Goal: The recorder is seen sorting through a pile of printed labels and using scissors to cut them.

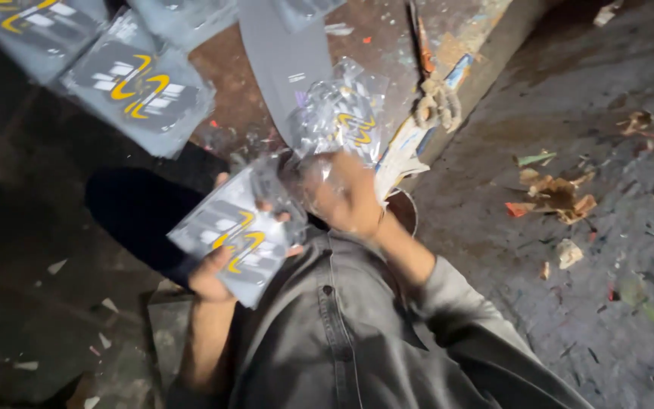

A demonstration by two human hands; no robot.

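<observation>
A grey printed packet (236,241), marked with yellow curves and white bars, is held low in the left hand (210,276), above a lap covered by a grey shirt (327,333). A clear plastic sleeve (338,121), crumpled and shiny, is gripped by the right hand (350,198) just beside the packet's upper corner, and the two appear to be touching there.

A slip is judged the main risk: the sleeve's film is slick and bunched, so the packet could be caught on a fold or dropped to the littered floor (569,197), where torn paper scraps (554,195) are scattered. The film could also be torn if it is pulled too hard against the packet's corner. The frame is blurred, which suggests quick movement and leaves little margin for alignment.

The left hand's fingers (225,254) are closed on the packet, with the thumb across its face and the rest hidden behind it. The right hand's fingers are curled tightly around the sleeve's bunched lower end; how far each is bent cannot be told through the blur.

More grey packets (141,87) of the same print are seen lying on the dark worktop (228,68) beyond the hands.
</observation>
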